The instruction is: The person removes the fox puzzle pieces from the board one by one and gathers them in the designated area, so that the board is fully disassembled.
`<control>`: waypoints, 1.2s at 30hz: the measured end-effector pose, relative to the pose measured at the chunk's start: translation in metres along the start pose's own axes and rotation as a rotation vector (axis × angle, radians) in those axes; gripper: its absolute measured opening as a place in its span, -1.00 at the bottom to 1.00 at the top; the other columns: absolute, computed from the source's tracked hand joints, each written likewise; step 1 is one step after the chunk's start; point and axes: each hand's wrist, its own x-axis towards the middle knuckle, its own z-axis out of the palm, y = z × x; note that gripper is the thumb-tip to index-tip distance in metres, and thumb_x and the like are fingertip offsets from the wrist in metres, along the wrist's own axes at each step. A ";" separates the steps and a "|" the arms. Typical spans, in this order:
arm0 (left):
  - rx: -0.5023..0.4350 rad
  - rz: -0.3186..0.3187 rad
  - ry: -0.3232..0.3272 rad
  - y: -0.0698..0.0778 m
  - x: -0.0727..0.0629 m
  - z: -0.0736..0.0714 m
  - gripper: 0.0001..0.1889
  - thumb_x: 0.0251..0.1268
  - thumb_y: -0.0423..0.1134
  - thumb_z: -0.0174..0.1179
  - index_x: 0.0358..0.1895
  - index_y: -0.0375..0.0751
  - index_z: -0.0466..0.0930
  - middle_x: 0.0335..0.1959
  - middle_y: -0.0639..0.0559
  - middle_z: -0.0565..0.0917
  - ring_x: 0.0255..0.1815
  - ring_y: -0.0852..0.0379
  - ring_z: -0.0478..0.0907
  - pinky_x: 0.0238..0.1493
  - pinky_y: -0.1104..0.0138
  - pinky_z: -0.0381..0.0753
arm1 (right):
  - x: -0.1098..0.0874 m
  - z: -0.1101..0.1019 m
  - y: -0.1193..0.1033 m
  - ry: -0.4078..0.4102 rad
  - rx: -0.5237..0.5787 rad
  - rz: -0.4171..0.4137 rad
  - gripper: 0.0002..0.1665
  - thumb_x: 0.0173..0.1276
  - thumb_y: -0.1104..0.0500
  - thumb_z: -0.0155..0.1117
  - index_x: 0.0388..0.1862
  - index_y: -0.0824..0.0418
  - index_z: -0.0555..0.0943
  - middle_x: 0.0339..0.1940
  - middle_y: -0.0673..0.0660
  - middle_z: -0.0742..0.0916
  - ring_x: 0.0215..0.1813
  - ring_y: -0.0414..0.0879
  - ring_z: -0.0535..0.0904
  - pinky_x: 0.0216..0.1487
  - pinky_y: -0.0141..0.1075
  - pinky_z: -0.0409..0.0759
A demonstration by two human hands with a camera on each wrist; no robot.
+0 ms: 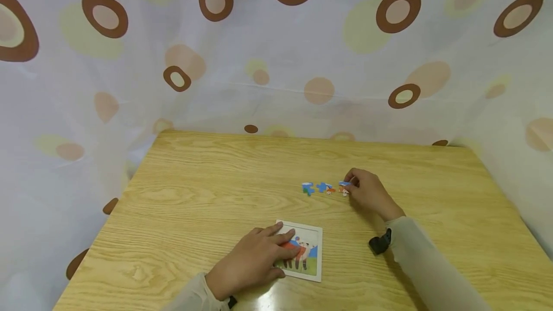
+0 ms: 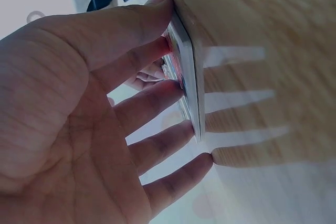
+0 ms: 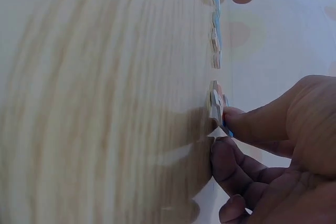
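Observation:
My left hand (image 1: 256, 259) rests with spread fingers across the left part of a square framed jigsaw puzzle (image 1: 312, 252). Its white border and a picture with blue, red and green show beside the fingers, which hide the rest. In the left wrist view the fingertips (image 2: 185, 129) press along the thin board's edge, the thumb at its near side. Farther back, my right hand (image 1: 370, 195) pinches a small blue, white and orange puzzle piece (image 1: 343, 189) by its right side. The right wrist view has the thumb (image 3: 242, 123) on that piece, low over the wood.
To the left of the right hand lie more loose pieces, a blue and green one (image 1: 307, 188) and a blue and orange one (image 1: 322, 187). The wooden table (image 1: 194, 196) ends at a patterned cloth (image 1: 276, 61) behind and at both sides.

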 end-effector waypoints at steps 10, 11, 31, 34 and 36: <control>0.025 -0.017 -0.007 -0.001 -0.001 0.000 -0.35 0.16 0.11 0.49 0.38 0.29 0.60 0.46 0.07 0.49 0.48 -0.11 0.41 0.22 0.07 0.59 | -0.003 -0.001 0.000 0.002 0.000 -0.005 -0.94 0.42 0.42 0.25 -0.16 0.35 0.61 -0.30 0.20 0.66 -0.25 0.05 0.58 -0.24 -0.08 0.56; 0.020 -0.021 -0.009 -0.001 -0.002 -0.001 -0.34 0.16 0.11 0.48 0.39 0.28 0.59 0.46 0.07 0.48 0.48 -0.11 0.41 0.23 0.07 0.59 | -0.003 -0.001 -0.001 0.002 0.003 -0.006 -0.93 0.43 0.43 0.23 -0.16 0.35 0.61 -0.29 0.20 0.65 -0.25 0.05 0.57 -0.25 -0.08 0.56; 0.091 -0.073 0.030 0.002 0.000 0.002 -0.03 -0.08 0.36 0.51 0.41 -0.12 0.56 0.52 -0.12 0.41 0.45 -0.06 0.42 0.29 0.16 0.53 | -0.057 0.047 -0.088 -0.182 0.252 -0.272 -0.94 0.53 0.33 0.22 -0.12 0.28 0.63 -0.26 0.03 0.65 -0.42 -0.25 0.48 -0.39 -0.35 0.54; 0.113 -0.113 0.018 -0.002 0.000 0.000 0.07 -0.14 0.44 0.49 0.44 -0.16 0.52 0.53 -0.12 0.40 0.48 -0.07 0.38 0.32 0.14 0.51 | -0.063 0.056 -0.101 -0.237 0.262 -0.291 -0.94 0.52 0.33 0.23 -0.11 0.27 0.63 -0.28 0.00 0.63 -0.39 -0.29 0.47 -0.38 -0.36 0.54; 0.131 -0.145 0.004 -0.005 -0.001 -0.002 0.09 -0.15 0.47 0.47 0.45 -0.14 0.51 0.52 -0.13 0.41 0.48 -0.10 0.39 0.33 0.10 0.51 | -0.065 0.062 -0.107 -0.266 0.274 -0.291 -0.95 0.51 0.32 0.26 -0.11 0.29 0.62 -0.33 -0.02 0.62 -0.41 -0.29 0.48 -0.38 -0.36 0.54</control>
